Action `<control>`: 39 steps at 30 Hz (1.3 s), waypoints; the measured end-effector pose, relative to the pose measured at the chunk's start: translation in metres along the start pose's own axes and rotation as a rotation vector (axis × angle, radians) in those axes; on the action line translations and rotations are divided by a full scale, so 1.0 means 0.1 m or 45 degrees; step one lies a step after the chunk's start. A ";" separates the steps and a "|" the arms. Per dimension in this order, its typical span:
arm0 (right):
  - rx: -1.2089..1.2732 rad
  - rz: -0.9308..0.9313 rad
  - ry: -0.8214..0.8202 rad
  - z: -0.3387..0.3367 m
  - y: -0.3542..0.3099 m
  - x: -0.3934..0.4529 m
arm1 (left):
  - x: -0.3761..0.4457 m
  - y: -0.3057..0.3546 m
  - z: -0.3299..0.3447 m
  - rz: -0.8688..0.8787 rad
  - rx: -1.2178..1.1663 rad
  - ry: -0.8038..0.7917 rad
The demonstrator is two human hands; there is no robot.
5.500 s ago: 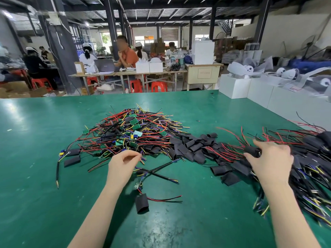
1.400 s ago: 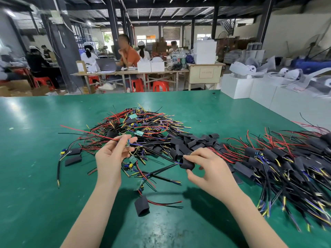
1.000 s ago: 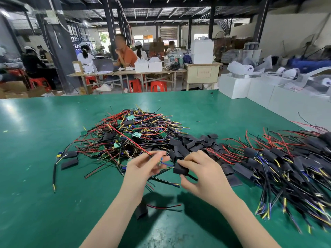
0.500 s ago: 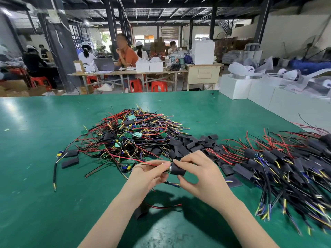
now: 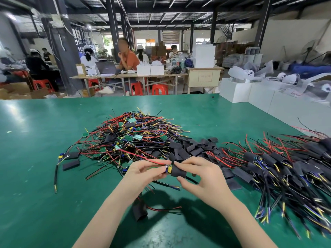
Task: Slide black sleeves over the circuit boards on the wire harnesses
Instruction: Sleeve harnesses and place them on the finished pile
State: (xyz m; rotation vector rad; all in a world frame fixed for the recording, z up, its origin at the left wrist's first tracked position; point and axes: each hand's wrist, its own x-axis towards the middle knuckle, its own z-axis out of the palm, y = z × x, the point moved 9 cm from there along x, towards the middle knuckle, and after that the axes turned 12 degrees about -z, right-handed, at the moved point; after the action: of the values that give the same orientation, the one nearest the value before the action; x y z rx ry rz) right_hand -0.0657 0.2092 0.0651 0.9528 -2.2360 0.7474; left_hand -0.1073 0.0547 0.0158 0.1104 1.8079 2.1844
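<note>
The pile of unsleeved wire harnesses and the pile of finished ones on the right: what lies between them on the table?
In the head view, a heap of loose black sleeves lies between the unsleeved pile and the finished pile.

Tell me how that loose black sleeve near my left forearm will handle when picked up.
The black sleeve lies flattened on the table, so it is probably soft and very light. Being flat, it is unlikely to roll, though it may need squeezing open.

I am in a factory assembly hall: beyond my green tabletop, heaped with wire harnesses, workers sit at long work tables on red stools, under dark steel roof beams.
</note>
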 end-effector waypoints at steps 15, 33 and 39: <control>0.138 0.022 -0.174 0.14 0.04 -0.03 | 0.02 -0.16 -0.05 -0.136 -0.093 0.099; 0.168 0.125 -0.036 0.10 0.11 -0.02 | -0.01 -0.13 -0.01 -0.069 0.180 0.140; 0.157 0.036 -0.049 0.12 0.03 -0.02 | -0.02 -0.11 0.00 -0.031 0.271 0.154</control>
State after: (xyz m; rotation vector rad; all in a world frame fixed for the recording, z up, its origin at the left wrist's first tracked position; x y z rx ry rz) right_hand -0.0703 0.2031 0.0549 1.0031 -2.2622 0.8960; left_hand -0.1037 0.0557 0.0052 0.0017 2.0939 2.0157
